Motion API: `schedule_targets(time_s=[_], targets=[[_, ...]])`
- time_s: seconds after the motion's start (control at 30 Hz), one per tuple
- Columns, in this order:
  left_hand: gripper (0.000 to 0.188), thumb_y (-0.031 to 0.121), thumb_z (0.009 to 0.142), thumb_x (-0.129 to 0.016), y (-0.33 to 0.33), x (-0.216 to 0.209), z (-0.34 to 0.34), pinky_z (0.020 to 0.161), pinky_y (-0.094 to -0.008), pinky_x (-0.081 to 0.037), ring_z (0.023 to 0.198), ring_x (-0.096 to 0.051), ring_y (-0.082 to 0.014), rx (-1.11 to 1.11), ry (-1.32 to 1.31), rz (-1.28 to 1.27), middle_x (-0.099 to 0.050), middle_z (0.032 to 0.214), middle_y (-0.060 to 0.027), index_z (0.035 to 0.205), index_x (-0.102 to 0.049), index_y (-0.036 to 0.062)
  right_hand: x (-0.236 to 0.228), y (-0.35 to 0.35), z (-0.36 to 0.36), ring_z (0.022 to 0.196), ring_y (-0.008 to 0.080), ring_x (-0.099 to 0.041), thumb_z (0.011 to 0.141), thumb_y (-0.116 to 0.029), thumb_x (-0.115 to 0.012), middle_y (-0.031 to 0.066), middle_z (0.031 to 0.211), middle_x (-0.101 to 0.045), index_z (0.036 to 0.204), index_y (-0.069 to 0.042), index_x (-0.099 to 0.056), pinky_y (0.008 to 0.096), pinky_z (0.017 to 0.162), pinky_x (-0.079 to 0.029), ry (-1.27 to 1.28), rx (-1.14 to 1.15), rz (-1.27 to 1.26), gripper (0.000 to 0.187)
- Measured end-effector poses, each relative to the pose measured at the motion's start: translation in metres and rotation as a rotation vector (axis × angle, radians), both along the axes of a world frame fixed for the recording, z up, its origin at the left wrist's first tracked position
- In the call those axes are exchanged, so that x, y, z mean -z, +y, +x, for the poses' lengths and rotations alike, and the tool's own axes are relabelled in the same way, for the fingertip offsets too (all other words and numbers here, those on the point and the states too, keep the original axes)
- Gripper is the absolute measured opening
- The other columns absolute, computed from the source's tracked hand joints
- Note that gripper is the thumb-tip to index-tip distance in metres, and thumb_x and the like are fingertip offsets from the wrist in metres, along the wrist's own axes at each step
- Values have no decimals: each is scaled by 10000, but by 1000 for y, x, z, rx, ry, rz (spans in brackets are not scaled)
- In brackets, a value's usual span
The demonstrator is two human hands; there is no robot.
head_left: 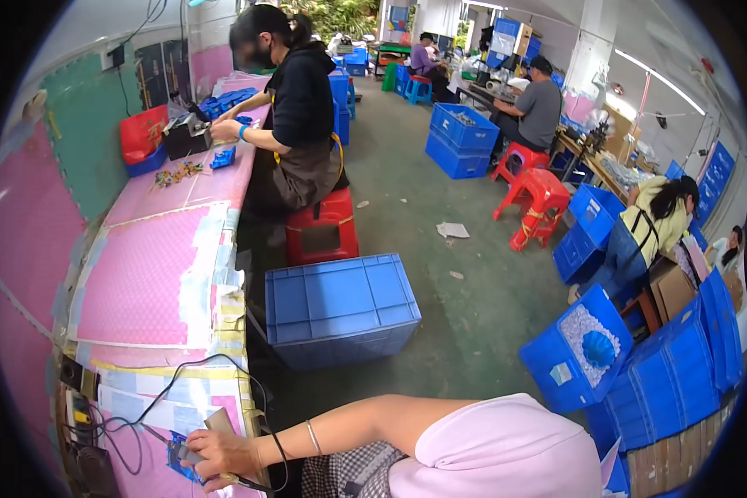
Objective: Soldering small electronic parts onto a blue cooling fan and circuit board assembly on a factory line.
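Note:
My right hand [226, 453] comes in from the lower right, under a pink sleeve with a bangle on the wrist. Its fingers are closed around a grey object whose kind I cannot make out. Beneath the fingers lies a small shiny blue piece [176, 456] on the pink-covered bench [145, 303]. By the palm shows a slim dark tool with a gold-coloured part [247, 484], partly hidden. A greyish block [219, 421] stands just beyond the knuckles. The black cable [174, 380] loops around the hand across the bench. My left hand is out of the picture.
A lidded blue crate [340, 303] stands beside the bench. Farther along, a co-worker [299, 108] sits on a red stool [322, 228] handling small parts. At right, a tilted blue bin [568, 353] holds pale pieces, near stacked blue crates [664, 373]. Paper scraps [452, 230] lie on the floor.

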State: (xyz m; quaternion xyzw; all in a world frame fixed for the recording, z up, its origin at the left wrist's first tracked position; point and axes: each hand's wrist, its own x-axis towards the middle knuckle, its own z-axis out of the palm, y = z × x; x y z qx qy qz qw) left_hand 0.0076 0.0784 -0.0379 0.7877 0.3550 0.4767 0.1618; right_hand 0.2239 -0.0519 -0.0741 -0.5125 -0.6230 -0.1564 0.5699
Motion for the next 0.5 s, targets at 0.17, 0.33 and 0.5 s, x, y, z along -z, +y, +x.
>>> schedule_targets(time_s=[0.17,0.33,0.5], targets=[[343,297,834,-666,57,51,17,597,-416,-463,633,-581,-328,449,-410,242,-649,723,-197,814,-674,-46,8,5,1,880,342,-578,708,-361,-734,118,997,-681,687,-72,-483,443,869,-430,-24,15,4,383],[374,289,870,-626,6,13,-1,571,-421,-438,620,-562,-304,19,53,-121,-644,741,-201,799,-642,-78,0,-10,4,878,332,-579,711,-384,-730,106,1001,-683,693,-77,-490,425,853,-440,-4,39,-28,390],[360,265,870,-630,-15,-17,12,560,-413,-411,596,-535,-296,-15,57,36,-601,691,-200,803,-619,-88,1,-3,3,830,303,-578,715,-405,-722,93,906,-668,699,-90,-502,417,807,-442,-41,32,20,385]])
